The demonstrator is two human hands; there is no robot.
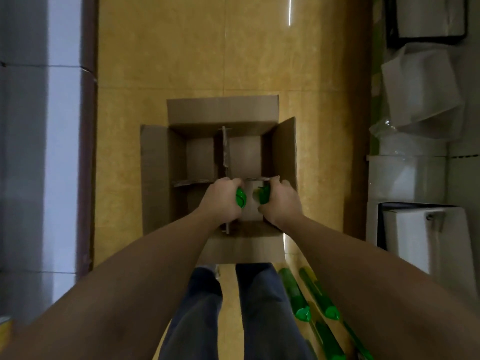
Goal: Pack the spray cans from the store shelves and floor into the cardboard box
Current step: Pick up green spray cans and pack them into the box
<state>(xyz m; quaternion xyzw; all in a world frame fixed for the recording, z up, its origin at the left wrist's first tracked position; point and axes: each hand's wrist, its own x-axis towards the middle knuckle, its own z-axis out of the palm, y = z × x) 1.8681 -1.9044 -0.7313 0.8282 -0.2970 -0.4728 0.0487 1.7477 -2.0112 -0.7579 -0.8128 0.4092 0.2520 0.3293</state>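
An open cardboard box (155, 178) with cardboard dividers stands on the yellow floor in front of me. Both hands are over its near right compartment. My left hand (223, 201) grips a spray can by its green cap (241, 199). My right hand (279, 201) grips a second can with a green cap (263, 194). The bodies of both cans are hidden below the hands, inside the box. The far compartments look empty. Several more green spray cans (296, 294) stand on the floor by my right leg.
A pale wall or shelf side (39, 152) runs along the left. White boxes and plastic-wrapped goods (420, 94) sit on shelving at the right. My dark-trousered legs (226, 307) stand just behind the box's near flap (244, 249).
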